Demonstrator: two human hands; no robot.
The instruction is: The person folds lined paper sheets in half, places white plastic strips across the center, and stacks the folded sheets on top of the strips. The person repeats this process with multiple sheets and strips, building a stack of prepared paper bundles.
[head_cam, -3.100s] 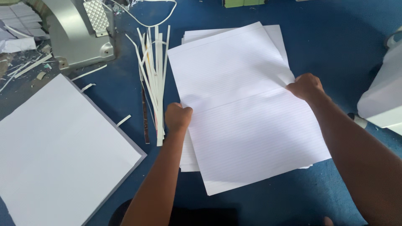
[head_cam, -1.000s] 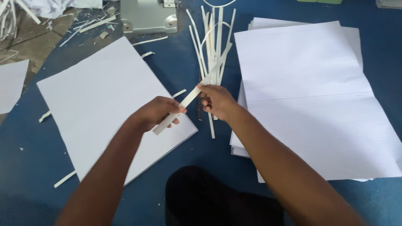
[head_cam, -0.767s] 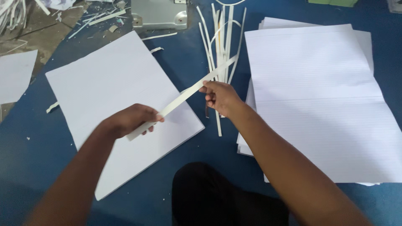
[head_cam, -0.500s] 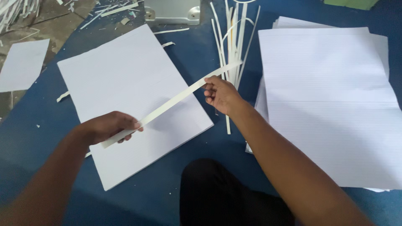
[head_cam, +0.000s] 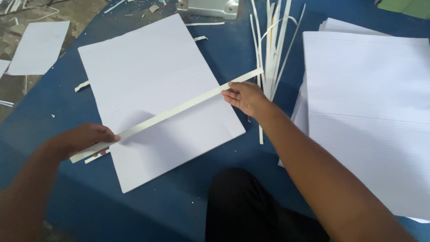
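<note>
left hand (head_cam: 85, 139) pinches one end of a long paper strip (head_cam: 170, 114), right hand (head_cam: 246, 96) grips the other at two o'clock, stretched across a white paper stack (head_cam: 152, 80); loose strips (head_cam: 273, 40) lie beyond at twelve.

Ruled sheets (head_cam: 367, 112), loose strips (head_cam: 273, 40), perhaps a metal cutter base (head_cam: 208, 6).
</note>
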